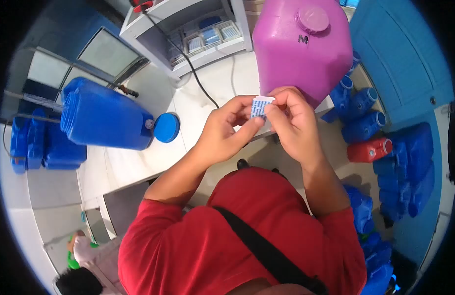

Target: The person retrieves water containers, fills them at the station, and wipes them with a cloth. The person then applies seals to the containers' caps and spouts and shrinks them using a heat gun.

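Observation:
Between my two hands is a small white label (259, 106) with blue print. My left hand (228, 125) pinches its left and lower side between thumb and fingers. My right hand (293, 118) grips the upper right corner, fingertips closed on it. Just beyond my hands stands a large pink jug (306, 54) with a round pink cap (313, 19) and a black letter M on it. The label is held in front of the jug's lower edge; whether my right fingers touch the jug, I cannot tell.
A blue jug (107, 115) lies on the white counter (124, 169), beside a round blue lid (166, 128). A black cable (188, 59) hangs down past a shelf unit (207, 56). Blue containers (364, 127) and a red one (369, 150) stand on the right. Another person (89, 265) is at lower left.

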A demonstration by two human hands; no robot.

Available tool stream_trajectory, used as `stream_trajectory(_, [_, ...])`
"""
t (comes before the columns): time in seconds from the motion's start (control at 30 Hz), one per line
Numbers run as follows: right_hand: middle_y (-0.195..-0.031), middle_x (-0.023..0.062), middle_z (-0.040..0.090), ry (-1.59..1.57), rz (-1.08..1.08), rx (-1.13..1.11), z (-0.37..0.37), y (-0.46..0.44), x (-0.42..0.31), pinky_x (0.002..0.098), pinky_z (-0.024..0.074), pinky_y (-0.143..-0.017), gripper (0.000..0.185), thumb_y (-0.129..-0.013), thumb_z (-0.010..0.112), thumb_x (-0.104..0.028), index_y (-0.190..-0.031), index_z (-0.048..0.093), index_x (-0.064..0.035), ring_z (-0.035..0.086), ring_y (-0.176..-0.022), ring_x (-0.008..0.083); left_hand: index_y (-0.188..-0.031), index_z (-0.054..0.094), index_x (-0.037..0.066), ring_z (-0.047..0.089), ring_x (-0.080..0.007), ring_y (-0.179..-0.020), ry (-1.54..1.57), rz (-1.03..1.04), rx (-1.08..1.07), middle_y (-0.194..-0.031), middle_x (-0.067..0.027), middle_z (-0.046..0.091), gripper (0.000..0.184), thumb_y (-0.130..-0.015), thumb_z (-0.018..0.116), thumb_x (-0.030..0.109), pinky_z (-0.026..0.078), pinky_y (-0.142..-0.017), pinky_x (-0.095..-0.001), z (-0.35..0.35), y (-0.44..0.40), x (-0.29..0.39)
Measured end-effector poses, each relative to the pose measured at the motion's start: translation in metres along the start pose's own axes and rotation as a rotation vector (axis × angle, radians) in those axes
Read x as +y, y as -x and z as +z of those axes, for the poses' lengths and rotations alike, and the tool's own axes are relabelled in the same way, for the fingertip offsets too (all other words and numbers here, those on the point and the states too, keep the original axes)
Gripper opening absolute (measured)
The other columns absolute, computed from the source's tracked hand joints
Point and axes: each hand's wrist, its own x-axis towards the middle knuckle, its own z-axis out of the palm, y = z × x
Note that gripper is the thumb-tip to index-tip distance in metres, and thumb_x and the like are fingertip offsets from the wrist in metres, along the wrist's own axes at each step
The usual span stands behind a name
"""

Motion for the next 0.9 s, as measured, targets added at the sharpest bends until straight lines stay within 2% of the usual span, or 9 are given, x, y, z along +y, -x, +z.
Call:
stream_trajectory(0.03, [-0.101,0.0073,0.062,0.132,-0.155,-0.007,-0.002,-0.002,0.002,0.0239,0.0499,-0.063,0.013,-0.093,0.065,-0.008,-0.101,0.059,0.0003,0.059,-0.074,0.0081,-0.118,0.058,-0.001,0.063,-0.0113,-0.088,0.022,-0.072,0.065,-0.104,-0.0083,0.069,0.022,-0.097,0.060,0.005,0.052,-0.080,-0.0271,0.005,0.000,0.000])
stream_trajectory(0.17, [-0.097,0.0071,0.065,0.043,-0.169,0.052,-0.003,0.006,-0.009,0.0236,0.0495,-0.065,0.013,-0.093,0.068,-0.009,-0.099,0.061,-0.0003,0.061,-0.074,0.0096,-0.102,0.064,-0.001,0.062,-0.0061,-0.077,0.143,-0.153,0.266,-0.088,-0.0038,0.070,0.010,-0.094,0.066,0.005,0.051,-0.069,-0.0209,0.020,0.002,0.007])
stream_trajectory(0.23, [-0.092,0.0061,0.067,-0.032,-0.040,-0.109,-0.013,0.010,-0.010,0.0236,0.0499,-0.067,0.011,-0.094,0.068,-0.008,-0.098,0.062,-0.0002,0.063,-0.077,0.0097,-0.098,0.063,-0.001,0.062,-0.0053,-0.077,0.155,-0.149,0.254,-0.086,-0.0042,0.070,0.009,-0.093,0.068,0.005,0.049,-0.066,-0.0201,0.025,0.003,0.006])
stream_trajectory(0.33, [-0.087,0.0033,0.067,-0.100,-0.115,-0.119,-0.021,0.011,-0.015,0.0227,0.0496,-0.068,0.008,-0.096,0.065,-0.007,-0.098,0.061,-0.0001,0.064,-0.081,0.0085,-0.096,0.063,0.000,0.062,-0.0054,-0.077,0.124,-0.080,0.193,-0.085,-0.0048,0.070,0.007,-0.093,0.068,0.004,0.049,-0.064,-0.0202,0.030,-0.003,0.003])
stream_trajectory(0.4, [-0.087,0.0026,0.066,-0.136,-0.119,-0.079,-0.027,0.015,-0.017,0.0222,0.0492,-0.069,0.007,-0.097,0.064,-0.006,-0.098,0.061,-0.0001,0.063,-0.080,0.0078,-0.102,0.062,0.001,0.066,-0.0117,-0.078,0.060,-0.051,0.089,-0.092,-0.0084,0.071,0.011,-0.096,0.066,0.009,0.054,-0.069,-0.0261,0.029,-0.011,0.003])
stream_trajectory(0.57, [-0.086,0.0008,0.065,-0.087,-0.126,0.089,-0.038,0.019,-0.034,0.0218,0.0484,-0.071,0.009,-0.099,0.063,-0.009,-0.099,0.061,-0.0002,0.062,-0.080,0.0070,-0.113,0.066,0.000,0.064,-0.0074,-0.086,0.242,-0.154,-0.100,-0.098,-0.0044,0.072,0.022,-0.102,0.056,0.017,0.051,-0.073,-0.0227,0.031,-0.028,0.037])
stream_trajectory(0.63, [-0.086,0.0016,0.065,-0.035,-0.248,0.212,-0.034,0.021,-0.039,0.0228,0.0486,-0.072,0.010,-0.098,0.064,-0.009,-0.102,0.061,-0.0004,0.061,-0.079,0.0073,-0.111,0.066,-0.001,0.064,-0.0079,-0.086,0.066,-0.031,-0.046,-0.097,-0.0053,0.072,0.020,-0.101,0.059,0.016,0.052,-0.074,-0.0228,0.026,-0.037,0.036])
stream_trajectory(0.77, [-0.090,0.0027,0.065,0.103,-0.209,0.186,-0.025,0.027,-0.052,0.0238,0.0492,-0.072,0.010,-0.097,0.065,-0.009,-0.102,0.063,-0.0001,0.061,-0.080,0.0080,-0.099,0.068,-0.002,0.063,-0.0067,-0.083,0.183,0.073,-0.098,-0.089,-0.0047,0.071,0.017,-0.099,0.064,0.014,0.051,-0.073,-0.0231,0.033,-0.043,0.033])
stream_trajectory(0.9, [-0.092,0.0035,0.064,0.120,-0.285,0.233,-0.027,0.022,-0.052,0.0232,0.0495,-0.070,0.013,-0.095,0.068,-0.010,-0.099,0.064,0.0012,0.062,-0.081,0.0084,-0.096,0.069,-0.001,0.060,-0.0051,-0.077,0.204,-0.010,-0.150,-0.080,0.0007,0.065,0.021,-0.100,0.063,0.018,0.049,-0.069,-0.0221,0.029,-0.046,0.034])
